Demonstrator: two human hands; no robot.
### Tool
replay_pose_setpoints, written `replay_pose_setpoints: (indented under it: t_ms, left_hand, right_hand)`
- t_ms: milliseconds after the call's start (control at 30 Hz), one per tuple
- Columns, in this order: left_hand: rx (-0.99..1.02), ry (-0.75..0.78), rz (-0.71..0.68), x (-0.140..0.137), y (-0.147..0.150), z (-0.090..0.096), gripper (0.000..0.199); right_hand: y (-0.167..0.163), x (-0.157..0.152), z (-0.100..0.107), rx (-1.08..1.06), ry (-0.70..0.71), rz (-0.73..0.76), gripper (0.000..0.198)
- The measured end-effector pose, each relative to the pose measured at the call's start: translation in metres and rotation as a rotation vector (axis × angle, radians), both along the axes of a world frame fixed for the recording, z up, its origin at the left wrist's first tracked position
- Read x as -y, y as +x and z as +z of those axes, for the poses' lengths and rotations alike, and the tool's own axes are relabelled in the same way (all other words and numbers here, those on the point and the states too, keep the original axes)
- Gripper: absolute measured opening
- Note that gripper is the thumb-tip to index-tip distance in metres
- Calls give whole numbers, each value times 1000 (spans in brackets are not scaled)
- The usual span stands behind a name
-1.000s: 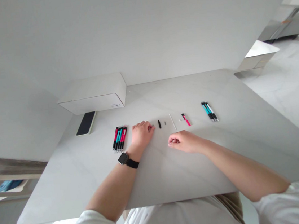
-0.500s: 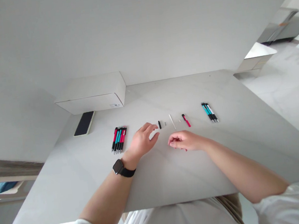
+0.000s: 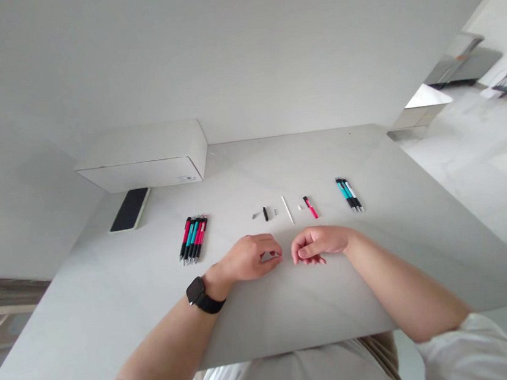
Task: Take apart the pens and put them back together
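Note:
My left hand (image 3: 256, 256) rests over the table, thumb and fingers apart, with nothing between them. Close to it on the right, my right hand (image 3: 318, 245) is loosely curled, its fingertips apart and no object visible in it. Beyond the hands lies a row of pen parts: a small metal tip (image 3: 255, 215), a black grip (image 3: 265, 214), a small spring (image 3: 275, 212), a white refill (image 3: 288, 210), a tiny white piece (image 3: 300, 207) and a red pen barrel (image 3: 310, 207) with a black clip. Neither hand touches these parts.
Several red and teal pens (image 3: 193, 239) lie side by side at the left. Another group of teal and white pens (image 3: 349, 194) lies at the right. A phone (image 3: 129, 209) sits before a white box (image 3: 141, 175) against the wall. The table's front edge runs near my body.
My left hand has drawn back from the black grip toward me, uncovering the small metal tip. My right hand has shifted slightly toward me. The view has moved a little.

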State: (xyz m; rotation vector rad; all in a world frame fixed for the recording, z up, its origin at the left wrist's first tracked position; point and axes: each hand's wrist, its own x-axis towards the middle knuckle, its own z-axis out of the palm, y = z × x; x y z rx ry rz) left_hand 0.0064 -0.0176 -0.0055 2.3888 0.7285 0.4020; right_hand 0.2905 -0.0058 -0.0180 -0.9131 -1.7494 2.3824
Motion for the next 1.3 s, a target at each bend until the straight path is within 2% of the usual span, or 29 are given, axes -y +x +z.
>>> replay_pose_setpoints:
  t_ms: [133, 867, 1100, 1200, 1300]
  left_hand:
    - [-53, 4, 48, -2, 0, -4, 22]
    - [-62, -20, 47, -2, 3, -5, 25]
    - [-30, 60, 27, -2, 2, -7, 22]
    - [-28, 97, 149, -5, 1, -12, 23]
    - [-51, 173, 432, -14, -3, -18, 27]
  right_hand:
    - [-2, 0, -3, 7, -13, -12, 45]
    - [-7, 3, -2, 35, 31, -18, 46]
    - [-6, 2, -3, 34, 28, -25, 46]
    - [-6, 2, -4, 23, 15, -37, 46]
    - [-5, 2, -4, 12, 2, -38, 46]
